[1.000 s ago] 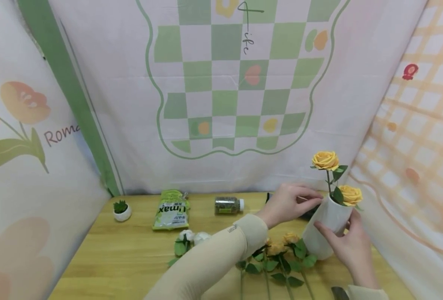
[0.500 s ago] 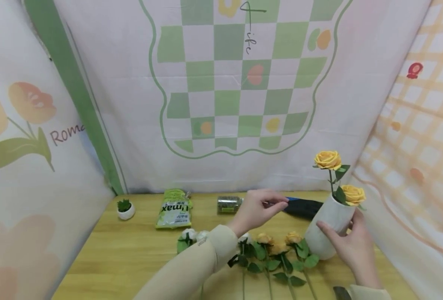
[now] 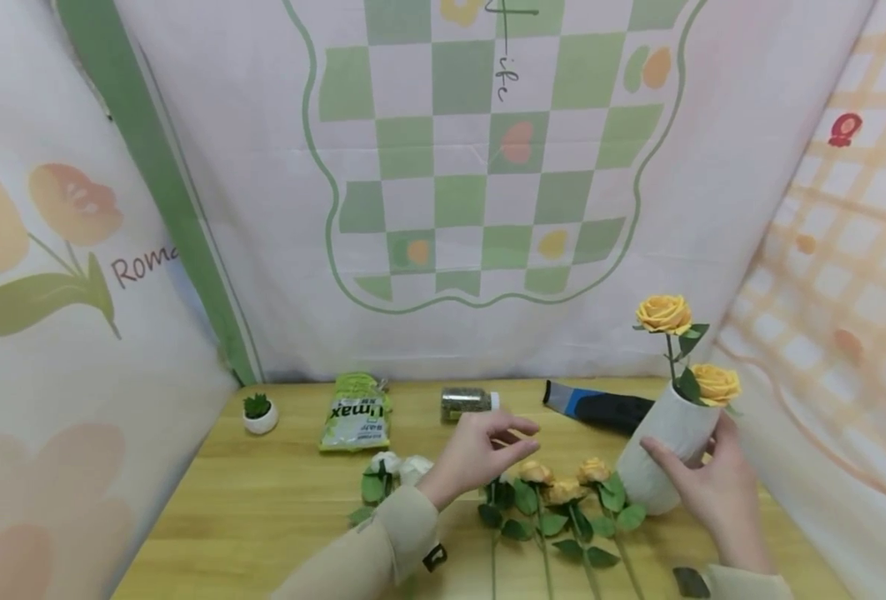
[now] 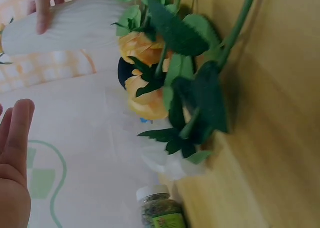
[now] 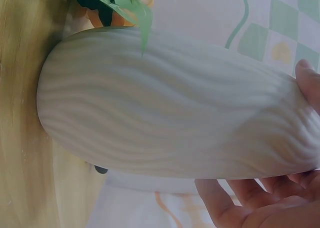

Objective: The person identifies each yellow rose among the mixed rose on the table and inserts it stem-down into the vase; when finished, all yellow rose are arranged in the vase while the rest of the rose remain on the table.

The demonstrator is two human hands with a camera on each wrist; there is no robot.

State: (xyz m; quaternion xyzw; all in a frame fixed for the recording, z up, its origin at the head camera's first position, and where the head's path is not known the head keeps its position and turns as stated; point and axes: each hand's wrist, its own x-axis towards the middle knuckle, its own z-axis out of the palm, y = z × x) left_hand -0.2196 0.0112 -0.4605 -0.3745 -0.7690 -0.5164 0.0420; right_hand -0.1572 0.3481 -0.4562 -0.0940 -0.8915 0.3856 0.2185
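My right hand (image 3: 701, 487) wraps the white ribbed vase (image 3: 663, 450), which tilts on the table (image 3: 262, 517) holding 2 yellow roses (image 3: 715, 383). My left hand (image 3: 480, 454) hovers with relaxed, loosely spread fingers, gripping nothing. The loose yellow roses (image 3: 563, 492) lie just right of it, stems pointing toward me, blooms away. Farther back lies a bottle (image 3: 468, 402).
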